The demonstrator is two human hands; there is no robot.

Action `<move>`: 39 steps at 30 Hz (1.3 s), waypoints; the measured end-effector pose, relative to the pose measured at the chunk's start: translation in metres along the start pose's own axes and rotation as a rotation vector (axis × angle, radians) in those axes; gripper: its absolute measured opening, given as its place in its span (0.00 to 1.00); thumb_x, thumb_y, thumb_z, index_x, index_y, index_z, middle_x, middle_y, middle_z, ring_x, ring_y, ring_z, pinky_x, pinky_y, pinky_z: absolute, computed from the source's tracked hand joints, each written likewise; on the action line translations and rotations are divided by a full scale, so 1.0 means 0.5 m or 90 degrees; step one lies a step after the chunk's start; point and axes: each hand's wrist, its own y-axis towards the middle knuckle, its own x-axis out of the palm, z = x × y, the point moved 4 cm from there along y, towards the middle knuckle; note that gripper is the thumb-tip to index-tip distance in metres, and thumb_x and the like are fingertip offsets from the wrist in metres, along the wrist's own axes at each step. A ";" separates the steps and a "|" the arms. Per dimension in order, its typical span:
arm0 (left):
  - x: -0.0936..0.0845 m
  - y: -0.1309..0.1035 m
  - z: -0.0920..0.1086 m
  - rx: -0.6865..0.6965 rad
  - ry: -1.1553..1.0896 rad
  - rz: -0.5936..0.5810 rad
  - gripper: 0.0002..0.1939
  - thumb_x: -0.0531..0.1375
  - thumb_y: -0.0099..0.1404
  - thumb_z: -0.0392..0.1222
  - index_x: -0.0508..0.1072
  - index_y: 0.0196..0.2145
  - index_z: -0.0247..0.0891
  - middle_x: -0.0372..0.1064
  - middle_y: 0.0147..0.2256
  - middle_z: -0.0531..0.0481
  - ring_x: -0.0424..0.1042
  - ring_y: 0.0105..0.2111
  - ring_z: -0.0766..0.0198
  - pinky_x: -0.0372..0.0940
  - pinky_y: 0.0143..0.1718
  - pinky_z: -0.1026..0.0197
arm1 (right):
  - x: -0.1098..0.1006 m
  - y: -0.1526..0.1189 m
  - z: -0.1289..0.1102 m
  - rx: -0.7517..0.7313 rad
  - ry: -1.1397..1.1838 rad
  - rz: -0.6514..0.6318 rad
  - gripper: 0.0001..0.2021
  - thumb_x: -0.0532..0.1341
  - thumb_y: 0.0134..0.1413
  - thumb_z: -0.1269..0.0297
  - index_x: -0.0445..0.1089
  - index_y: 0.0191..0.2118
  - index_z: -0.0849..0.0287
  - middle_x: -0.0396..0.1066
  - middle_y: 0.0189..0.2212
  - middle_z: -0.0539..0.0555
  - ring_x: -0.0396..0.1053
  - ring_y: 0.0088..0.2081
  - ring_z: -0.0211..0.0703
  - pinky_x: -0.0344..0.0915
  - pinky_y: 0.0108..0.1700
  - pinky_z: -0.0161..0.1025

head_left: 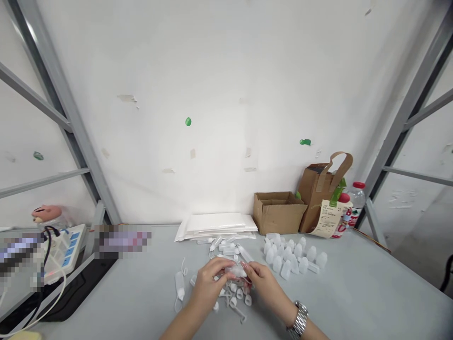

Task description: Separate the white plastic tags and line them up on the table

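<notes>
Fingers point(252, 271) on white piece point(237, 270), axis crosswise

Smooth plastic caps point(248, 300), shiny metal watch point(300, 321)

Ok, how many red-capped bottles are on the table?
2. The clear bottle stands at the far right; the other bottle is just left of it, partly behind the receipt. More could be hidden behind the bag.
</notes>
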 end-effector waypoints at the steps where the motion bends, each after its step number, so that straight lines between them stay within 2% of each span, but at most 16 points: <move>1: 0.000 0.000 -0.001 -0.003 0.001 0.000 0.09 0.62 0.49 0.34 0.78 0.29 0.44 0.73 0.33 0.49 0.71 0.37 0.58 0.69 0.37 0.61 | -0.001 -0.003 -0.002 -0.005 -0.014 0.007 0.21 0.50 0.53 0.47 0.58 0.19 0.58 0.60 0.15 0.46 0.61 0.21 0.37 0.58 0.26 0.34; 8: -0.005 0.003 -0.001 -0.075 -0.029 0.027 0.08 0.64 0.46 0.36 0.78 0.28 0.42 0.71 0.29 0.50 0.70 0.29 0.62 0.69 0.32 0.63 | -0.019 -0.019 -0.037 -0.144 -0.119 0.074 0.11 0.54 0.54 0.56 0.66 0.33 0.58 0.68 0.30 0.51 0.65 0.35 0.41 0.60 0.39 0.36; 13: -0.006 0.001 0.011 -0.032 -0.041 0.020 0.08 0.64 0.47 0.36 0.78 0.28 0.42 0.71 0.32 0.49 0.71 0.34 0.60 0.70 0.36 0.62 | -0.012 -0.013 -0.022 -0.059 -0.120 0.030 0.21 0.46 0.58 0.52 0.63 0.23 0.59 0.63 0.19 0.48 0.62 0.25 0.38 0.58 0.29 0.33; 15: -0.006 0.000 0.012 -0.033 -0.041 0.023 0.08 0.63 0.47 0.36 0.78 0.28 0.42 0.71 0.31 0.49 0.71 0.33 0.61 0.70 0.35 0.62 | -0.011 -0.015 -0.025 -0.069 -0.124 0.022 0.19 0.48 0.58 0.52 0.62 0.23 0.59 0.63 0.20 0.48 0.62 0.25 0.38 0.58 0.29 0.33; 19: -0.007 0.001 0.013 -0.041 -0.036 0.033 0.07 0.62 0.48 0.36 0.78 0.28 0.41 0.72 0.31 0.50 0.72 0.30 0.63 0.71 0.33 0.62 | -0.018 -0.018 -0.039 -0.134 -0.124 0.040 0.13 0.52 0.56 0.54 0.65 0.32 0.58 0.67 0.29 0.50 0.64 0.33 0.40 0.59 0.36 0.33; 23: -0.005 0.002 0.014 -0.010 -0.022 0.024 0.08 0.62 0.48 0.37 0.77 0.29 0.41 0.72 0.32 0.50 0.73 0.32 0.62 0.71 0.34 0.62 | -0.016 -0.012 -0.025 -0.077 -0.138 0.021 0.19 0.48 0.58 0.53 0.62 0.24 0.59 0.63 0.21 0.48 0.62 0.26 0.38 0.57 0.30 0.33; 25: -0.005 0.002 0.013 -0.013 -0.016 0.021 0.08 0.62 0.48 0.37 0.77 0.28 0.41 0.73 0.32 0.50 0.73 0.32 0.61 0.71 0.34 0.62 | -0.013 -0.012 -0.021 -0.072 -0.139 0.014 0.18 0.48 0.58 0.53 0.61 0.23 0.59 0.62 0.20 0.47 0.61 0.25 0.37 0.57 0.29 0.33; 29: -0.009 0.006 0.001 -0.119 -0.058 0.025 0.08 0.61 0.49 0.39 0.76 0.29 0.38 0.75 0.27 0.50 0.75 0.29 0.61 0.70 0.33 0.61 | -0.020 -0.021 -0.034 -0.142 -0.129 0.058 0.09 0.52 0.57 0.59 0.63 0.32 0.58 0.65 0.28 0.49 0.63 0.31 0.39 0.60 0.35 0.34; 32: -0.017 0.013 -0.005 -0.187 -0.101 0.051 0.09 0.62 0.48 0.44 0.74 0.28 0.36 0.75 0.23 0.51 0.74 0.25 0.60 0.70 0.29 0.61 | -0.030 -0.022 -0.042 -0.162 -0.153 0.109 0.07 0.53 0.56 0.60 0.63 0.33 0.57 0.65 0.30 0.50 0.64 0.34 0.40 0.61 0.38 0.36; 35: -0.026 0.019 -0.003 -0.193 -0.098 0.086 0.11 0.63 0.47 0.46 0.74 0.27 0.36 0.75 0.23 0.51 0.74 0.24 0.61 0.70 0.27 0.61 | -0.032 -0.016 -0.038 -0.172 -0.191 0.106 0.09 0.53 0.57 0.60 0.65 0.41 0.56 0.65 0.32 0.52 0.64 0.36 0.42 0.62 0.41 0.39; 39: -0.029 0.019 -0.001 -0.185 -0.079 0.100 0.12 0.63 0.47 0.47 0.74 0.27 0.37 0.75 0.23 0.52 0.73 0.24 0.61 0.69 0.28 0.61 | -0.026 -0.013 -0.029 -0.191 -0.257 0.093 0.17 0.53 0.57 0.59 0.60 0.52 0.52 0.64 0.42 0.55 0.62 0.45 0.45 0.59 0.48 0.43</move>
